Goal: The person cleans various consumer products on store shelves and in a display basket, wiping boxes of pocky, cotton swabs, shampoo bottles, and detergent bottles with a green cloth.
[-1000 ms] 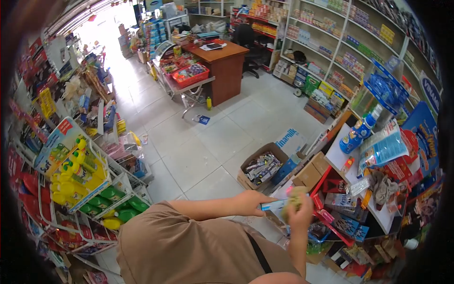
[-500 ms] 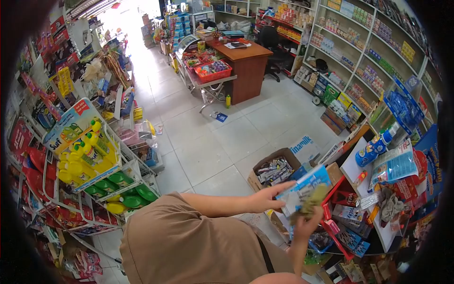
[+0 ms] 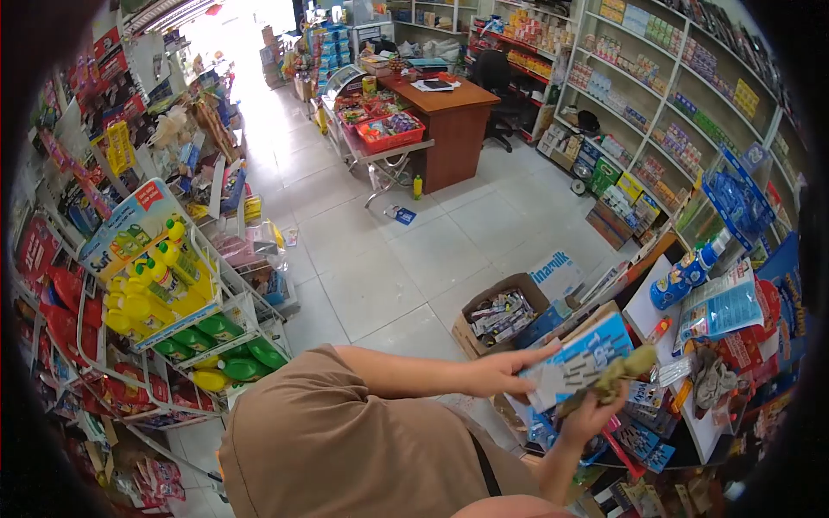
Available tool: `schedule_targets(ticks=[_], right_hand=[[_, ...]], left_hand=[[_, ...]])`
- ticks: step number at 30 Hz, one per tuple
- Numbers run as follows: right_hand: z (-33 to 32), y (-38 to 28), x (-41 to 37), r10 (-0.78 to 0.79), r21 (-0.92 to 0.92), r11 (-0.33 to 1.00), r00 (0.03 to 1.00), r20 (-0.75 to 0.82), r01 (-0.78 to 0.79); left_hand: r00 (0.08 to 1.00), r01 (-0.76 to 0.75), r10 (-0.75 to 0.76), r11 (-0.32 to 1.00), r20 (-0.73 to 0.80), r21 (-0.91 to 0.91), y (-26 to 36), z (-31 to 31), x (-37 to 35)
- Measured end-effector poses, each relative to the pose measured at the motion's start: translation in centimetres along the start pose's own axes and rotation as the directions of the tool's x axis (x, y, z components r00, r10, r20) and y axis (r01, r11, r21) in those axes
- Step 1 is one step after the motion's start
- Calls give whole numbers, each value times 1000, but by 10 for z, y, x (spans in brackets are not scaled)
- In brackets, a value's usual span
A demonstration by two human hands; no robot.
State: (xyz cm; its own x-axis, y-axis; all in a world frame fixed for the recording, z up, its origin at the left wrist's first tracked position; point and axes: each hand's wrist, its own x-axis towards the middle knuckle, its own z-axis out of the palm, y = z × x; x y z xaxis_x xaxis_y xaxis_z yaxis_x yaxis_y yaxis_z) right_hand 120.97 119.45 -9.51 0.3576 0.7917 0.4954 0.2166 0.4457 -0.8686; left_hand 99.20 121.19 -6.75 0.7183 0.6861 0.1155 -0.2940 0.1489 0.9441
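Note:
My left hand (image 3: 508, 371) grips the lower left corner of a flat blue-and-white printed pack (image 3: 580, 356), its thumb along the edge. The pack is tilted and has a pattern of dark and white bars. In my right hand (image 3: 594, 416) is a crumpled olive-green cloth (image 3: 620, 371), pinched between the fingers. The cloth lies across the pack's right side and hides part of it. Just right of my hands are more blue barred packs (image 3: 643, 440) and a grey crumpled cloth (image 3: 713, 380) on a white shelf.
An open cardboard box (image 3: 501, 312) full of small packets stands on the floor ahead. A blue bottle (image 3: 682, 281) is on the shelf at right. To my left is a rack of yellow detergent bottles (image 3: 160, 289). A wooden desk (image 3: 453, 129) stands farther off.
Both hands have shifted right with the pack and the cloth. The pack has turned so more of its barred face shows, and the cloth has moved toward its upper right.

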Motion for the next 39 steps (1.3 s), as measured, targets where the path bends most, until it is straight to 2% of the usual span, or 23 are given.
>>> schedule_targets(ticks=[1, 3, 6, 8, 9, 10, 11, 14, 15, 16, 18, 19, 20, 21, 22, 24, 25, 27, 30, 33, 36, 37, 39], right_hand=[[1, -5, 4, 21, 123, 992, 999, -46, -15], [4, -14, 9, 59, 365, 931, 989, -135, -6], [17, 6, -16, 61, 492, 866, 995, 79, -92], [31, 15, -36, 152, 461, 857, 967, 204, -231], [35, 22, -39, 167, 443, 866, 969, 183, -233], [37, 29, -43, 187, 423, 875, 970, 158, -237], [34, 32, -44, 208, 403, 882, 969, 134, -245], [23, 10, -9, 262, 660, 703, 959, 107, -265], [13, 9, 0, 348, 773, 572, 935, 74, -274], [20, -31, 9, 328, 603, 758, 944, -25, -248], [13, -11, 4, 206, 636, 756, 978, -7, -155], [11, -5, -3, 378, 700, 594, 906, 192, -396], [21, 3, -8, 444, 711, 487, 845, 298, -507], [33, -16, -15, 445, 638, 487, 798, 406, -596], [43, -9, -37, 372, 369, 809, 884, 282, -458], [40, -9, -44, 148, 198, 953, 921, 361, -231], [37, -6, -44, 161, 272, 930, 940, 300, -246], [30, 1, -37, 197, 424, 870, 965, 171, -253], [20, -3, -7, 297, 534, 827, 943, -151, -175], [8, -15, 5, 316, 556, 823, 907, -278, -116], [-7, -3, -3, 346, 555, 806, 924, -161, -205], [-11, 1, -8, 268, 421, 883, 959, -91, -207], [-23, 3, -4, 11, 112, 993, 985, 171, -30]], left_hand=[[997, 50, -41, 986, 58, -161, -3, 7, -1], [999, -41, 45, 994, 31, -105, -9, 11, 0], [996, -84, 80, 989, -41, -125, -11, 8, 8], [993, -56, 47, 995, -104, -77, -17, -4, 15], [993, -93, 88, 994, -72, -64, -23, -10, 18], [994, 88, -92, 994, -62, -69, -10, -11, 15], [992, 127, -127, 988, 13, -92, -1, -9, 13], [942, 282, -259, 956, 214, -81, -17, -8, 11], [925, 325, -300, 942, 233, -79, -22, -2, 8], [933, 306, -287, 950, 219, -61, -30, 1, 6], [948, 262, -252, 964, 197, -30, -44, 4, 6], [979, 173, -170, 985, 112, -22, -41, 6, 6], [992, 114, -112, 993, 57, -31, -38, 1, 8], [998, 56, -56, 998, -3, -38, -33, -5, 10], [998, -2, -1, 999, -66, -42, -27, -11, 13], [986, 23, -50, 985, -156, -171, -12, -16, 20], [989, 89, -114, 968, -97, -236, -13, -20, 20], [984, 172, -177, 971, -11, -167, -15, -14, 16], [946, 280, -272, 960, 176, -24, -21, -9, 11], [922, 337, -326, 941, 207, -18, -30, -10, 11], [908, 392, -386, 920, 162, -3, -19, -23, 8], [904, 407, -404, 913, 142, 12, -14, -33, 6], [919, 392, -389, 920, 65, -30, -7, -40, 5]])
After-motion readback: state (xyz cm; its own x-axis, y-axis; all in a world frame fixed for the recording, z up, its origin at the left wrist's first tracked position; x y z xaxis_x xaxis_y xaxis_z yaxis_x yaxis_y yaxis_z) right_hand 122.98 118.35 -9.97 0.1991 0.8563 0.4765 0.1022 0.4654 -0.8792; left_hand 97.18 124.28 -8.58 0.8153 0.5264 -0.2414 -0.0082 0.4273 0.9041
